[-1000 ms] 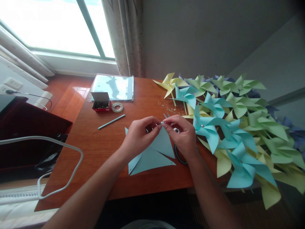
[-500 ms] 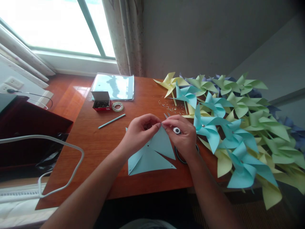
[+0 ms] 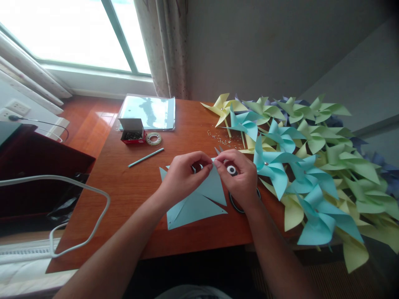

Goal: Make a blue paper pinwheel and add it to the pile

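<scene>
Near the front edge of the worktop [image 3: 131,195], about midway along it, lies a light blue paper sheet [image 3: 196,203] cut into triangular flaps; its flat flaps fan out toward the front edge and its long axis runs roughly from the front-left toward the back-right, where one flap rises to a tip between the hands. The left hand [image 3: 181,176] is curled, thumb and forefinger pinched on that raised tip. The right hand [image 3: 240,178] meets it from the other side, fingertips closed on the same tip, with a small white ring with a dark centre [image 3: 231,169] resting against its fingers. A dark ring [image 3: 237,205] lies on the worktop partly under the right wrist. Along the right edge, a heap of finished pinwheels [image 3: 299,153] in blue, green and yellow spills past the worktop. Toward the back-left corner sit a clear folder [image 3: 149,113], a small open box [image 3: 132,131], a tape roll [image 3: 153,139], and a thin blue stick [image 3: 146,158] lying slantwise.
</scene>
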`<control>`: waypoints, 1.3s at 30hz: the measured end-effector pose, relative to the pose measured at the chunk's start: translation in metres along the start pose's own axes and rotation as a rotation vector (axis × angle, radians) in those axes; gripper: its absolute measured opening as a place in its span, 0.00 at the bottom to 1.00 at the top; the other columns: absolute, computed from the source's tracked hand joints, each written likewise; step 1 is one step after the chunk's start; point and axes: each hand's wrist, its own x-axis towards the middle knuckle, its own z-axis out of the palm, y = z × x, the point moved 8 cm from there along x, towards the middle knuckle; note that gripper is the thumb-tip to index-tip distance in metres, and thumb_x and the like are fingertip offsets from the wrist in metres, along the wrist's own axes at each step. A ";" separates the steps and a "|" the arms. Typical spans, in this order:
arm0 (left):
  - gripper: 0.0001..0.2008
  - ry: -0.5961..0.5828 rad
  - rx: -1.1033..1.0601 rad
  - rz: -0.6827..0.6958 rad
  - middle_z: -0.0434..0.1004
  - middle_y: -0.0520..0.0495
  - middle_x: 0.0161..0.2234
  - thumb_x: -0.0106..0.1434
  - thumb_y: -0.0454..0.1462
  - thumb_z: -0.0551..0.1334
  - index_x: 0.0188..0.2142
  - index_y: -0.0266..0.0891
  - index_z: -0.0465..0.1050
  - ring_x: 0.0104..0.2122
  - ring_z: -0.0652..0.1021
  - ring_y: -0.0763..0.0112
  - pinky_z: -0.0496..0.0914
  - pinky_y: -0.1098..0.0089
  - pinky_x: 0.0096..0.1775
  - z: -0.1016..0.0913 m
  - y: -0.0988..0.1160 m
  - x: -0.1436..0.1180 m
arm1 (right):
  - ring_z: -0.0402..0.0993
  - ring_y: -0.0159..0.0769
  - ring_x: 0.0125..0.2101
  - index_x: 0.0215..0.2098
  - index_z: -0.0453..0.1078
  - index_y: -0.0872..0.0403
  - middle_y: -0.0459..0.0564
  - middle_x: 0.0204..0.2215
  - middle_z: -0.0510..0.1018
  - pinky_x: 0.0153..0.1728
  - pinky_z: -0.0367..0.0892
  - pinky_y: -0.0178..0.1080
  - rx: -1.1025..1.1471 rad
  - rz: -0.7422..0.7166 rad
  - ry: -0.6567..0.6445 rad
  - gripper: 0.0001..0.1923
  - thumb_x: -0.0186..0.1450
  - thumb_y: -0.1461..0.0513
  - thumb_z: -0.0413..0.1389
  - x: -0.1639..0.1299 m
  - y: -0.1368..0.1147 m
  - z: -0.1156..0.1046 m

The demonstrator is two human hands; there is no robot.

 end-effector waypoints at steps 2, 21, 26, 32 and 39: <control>0.04 0.008 0.009 0.003 0.76 0.50 0.26 0.62 0.35 0.64 0.31 0.38 0.77 0.24 0.70 0.74 0.61 0.74 0.26 0.000 0.001 0.000 | 0.74 0.38 0.34 0.35 0.73 0.48 0.46 0.33 0.77 0.34 0.71 0.40 0.068 0.071 0.047 0.03 0.67 0.62 0.59 0.000 0.008 -0.003; 0.05 0.026 0.013 0.001 0.77 0.50 0.27 0.63 0.36 0.64 0.33 0.39 0.78 0.25 0.70 0.74 0.62 0.74 0.26 -0.003 -0.003 0.000 | 0.76 0.38 0.38 0.42 0.73 0.48 0.48 0.37 0.78 0.35 0.73 0.39 0.082 0.120 -0.034 0.05 0.67 0.62 0.59 -0.001 0.014 0.005; 0.05 0.014 0.007 0.011 0.77 0.50 0.27 0.63 0.36 0.63 0.34 0.38 0.78 0.25 0.70 0.74 0.61 0.74 0.26 -0.001 -0.002 0.000 | 0.75 0.35 0.35 0.36 0.74 0.49 0.46 0.35 0.78 0.33 0.71 0.38 0.026 0.044 -0.070 0.03 0.68 0.64 0.60 0.001 0.006 0.006; 0.05 -0.008 -0.025 -0.008 0.76 0.50 0.28 0.64 0.36 0.63 0.34 0.37 0.77 0.28 0.71 0.73 0.63 0.74 0.28 0.000 -0.007 0.001 | 0.74 0.35 0.34 0.35 0.76 0.50 0.47 0.35 0.77 0.33 0.71 0.38 -0.037 -0.076 -0.020 0.04 0.66 0.66 0.61 0.001 -0.002 0.001; 0.09 -0.025 -0.246 -0.086 0.75 0.50 0.29 0.64 0.40 0.64 0.34 0.36 0.77 0.29 0.70 0.74 0.64 0.75 0.29 -0.001 -0.013 0.002 | 0.77 0.38 0.37 0.38 0.79 0.51 0.50 0.37 0.78 0.38 0.74 0.42 -0.070 -0.184 0.016 0.06 0.65 0.68 0.62 -0.002 -0.007 0.000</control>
